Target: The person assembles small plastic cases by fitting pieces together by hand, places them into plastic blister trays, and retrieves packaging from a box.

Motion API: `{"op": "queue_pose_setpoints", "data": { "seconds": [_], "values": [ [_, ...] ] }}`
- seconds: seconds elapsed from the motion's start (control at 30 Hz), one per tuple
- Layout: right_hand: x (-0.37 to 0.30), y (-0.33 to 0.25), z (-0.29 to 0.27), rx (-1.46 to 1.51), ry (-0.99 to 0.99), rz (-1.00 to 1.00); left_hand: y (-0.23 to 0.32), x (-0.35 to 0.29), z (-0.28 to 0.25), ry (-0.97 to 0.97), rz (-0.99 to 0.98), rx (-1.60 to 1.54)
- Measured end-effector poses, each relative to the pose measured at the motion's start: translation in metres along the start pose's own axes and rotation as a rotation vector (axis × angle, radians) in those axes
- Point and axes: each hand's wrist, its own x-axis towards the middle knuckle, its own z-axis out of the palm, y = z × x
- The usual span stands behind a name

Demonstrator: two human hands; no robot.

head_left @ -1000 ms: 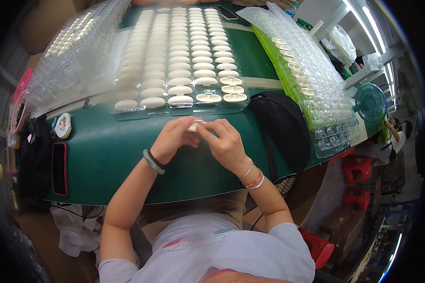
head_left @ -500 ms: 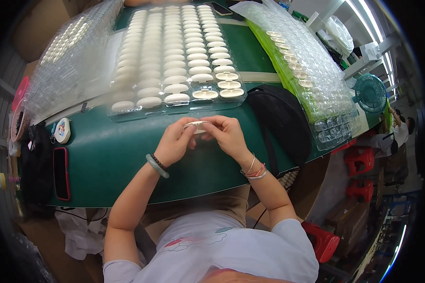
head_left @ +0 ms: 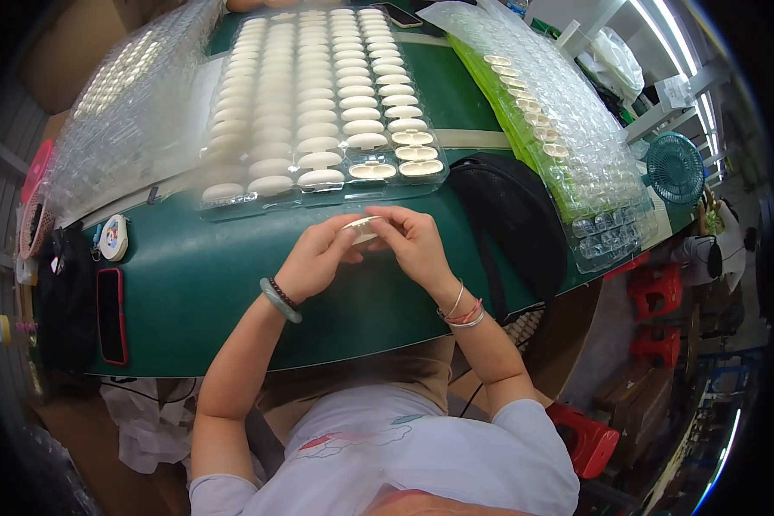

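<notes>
A small white oval case, shaped like an earbud charging case, is pinched between both my hands just above the green table. My left hand grips its left end with thumb and fingers. On its right end are the closed fingers of my right hand. The case sits tilted, its right end higher, and my fingers hide much of its underside. Beyond my hands lies a clear plastic tray with rows of similar white cases. Most there are closed; several at its near right stand open, showing two hollows.
Stacked clear trays rise at the left. More clear trays lie on a bright green sheet at the right. A black pouch sits right of my hands. Left are a red-edged phone and a small white round-cornered item.
The held case has tilted, its right end rising. My left wrist has shifted slightly left. At the far right, another person has changed posture.
</notes>
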Motion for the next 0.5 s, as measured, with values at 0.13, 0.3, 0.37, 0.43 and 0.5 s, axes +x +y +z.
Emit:
{"op": "queue_pose_setpoints", "data": {
  "seconds": [0.13,0.3,0.37,0.43,0.5],
  "values": [
    [0.0,-0.007,0.0,-0.012,-0.008,0.037,-0.004,0.0,-0.008,-0.047,-0.078,-0.003],
    [-0.002,0.0,0.007,-0.024,-0.022,-0.028,0.001,-0.001,0.002,0.066,-0.109,0.013],
    [-0.002,0.002,0.007,0.134,-0.026,0.034,-0.004,-0.001,0.003,0.085,-0.085,0.06],
    [-0.001,0.004,0.005,0.169,-0.045,0.083,-0.004,-0.003,0.004,0.105,-0.061,0.107],
    [0.0,0.004,0.003,0.144,-0.051,0.091,-0.001,-0.004,0.007,0.132,-0.055,0.229]
  ]
}}
